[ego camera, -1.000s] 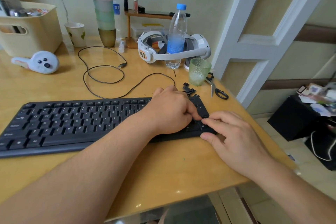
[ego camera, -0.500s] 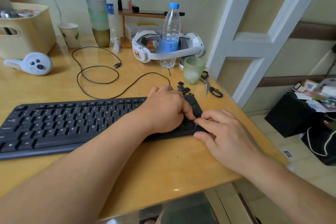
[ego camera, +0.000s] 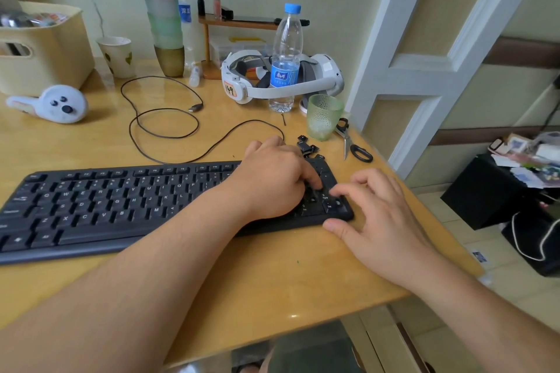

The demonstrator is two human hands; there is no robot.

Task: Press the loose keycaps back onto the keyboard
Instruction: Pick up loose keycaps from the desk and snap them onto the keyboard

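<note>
A person's left hand (ego camera: 274,180) bears down on the number-pad end of a black keyboard (ego camera: 121,206), its fingers curled, the forefinger pressing a keycap among the rightmost keys; whether that cap is fully seated cannot be told, since the hand covers much of the pad. The right hand (ego camera: 381,218) rests beside it at the keyboard's right end, fingers loosely spread, fingertips touching the pad's lower right keys and the thumb lying on the counter (ego camera: 272,281) at the keyboard's front corner, gripping nothing.

The job appears partly done: the letter rows to the left look full, while a small heap of loose keycaps (ego camera: 307,147) waits on the counter just behind the keyboard's right rear corner, so several caps likely remain to be fitted.

Near the counter's right edge stand a green glass tumbler (ego camera: 323,115) and black-handled scissors (ego camera: 353,145). Farther back are a water bottle (ego camera: 286,57), a white headset (ego camera: 285,82) and the keyboard's coiled cable (ego camera: 163,118).
</note>
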